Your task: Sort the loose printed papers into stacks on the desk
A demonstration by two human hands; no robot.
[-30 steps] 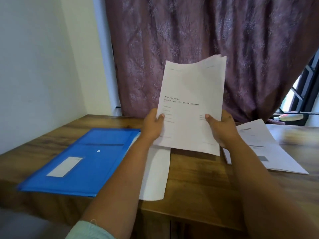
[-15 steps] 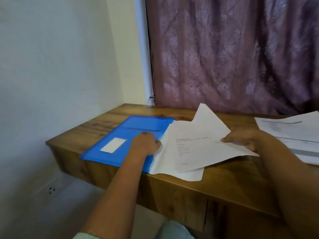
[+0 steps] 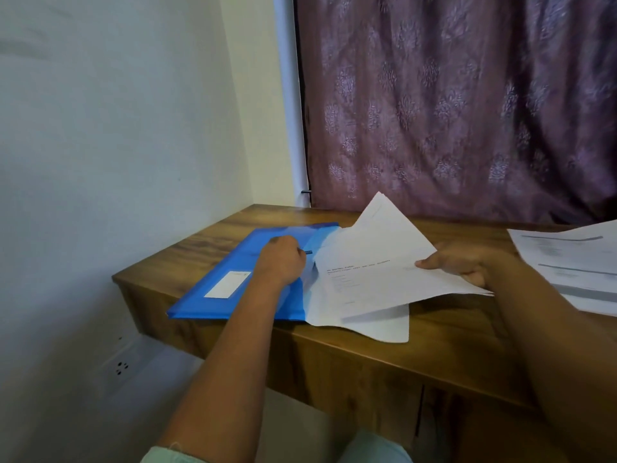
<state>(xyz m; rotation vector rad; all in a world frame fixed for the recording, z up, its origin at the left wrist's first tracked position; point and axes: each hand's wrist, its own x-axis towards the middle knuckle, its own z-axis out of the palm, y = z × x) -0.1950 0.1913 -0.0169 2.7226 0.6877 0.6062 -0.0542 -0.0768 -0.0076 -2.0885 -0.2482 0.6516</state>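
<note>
Wooden desk (image 3: pixel 367 362) against maroon curtain (image 3: pixel 467 111). Right hand (image 3: pixel 467 265) pinching printed sheets (image 3: pixel 377 272); left hand (image 3: pixel 282 262) curled, apparently gripping something small over blue folder (image 3: pixel 227 289) beside them. Probably mid-placement: next, lowering sheets squarely onto loose page (image 3: pixel 377 325) beneath.

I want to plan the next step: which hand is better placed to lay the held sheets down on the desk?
Probably the right hand: it already holds the white printed sheets. The left hand is busy on the blue plastic folder.

The left hand's fingers (image 3: pixel 302 252) curl out of sight against the blue folder (image 3: pixel 240 265); print on the sheet (image 3: pixel 370 279) beside them blurs; the right-edge paper stack (image 3: pixel 574 259) is cropped.
</note>
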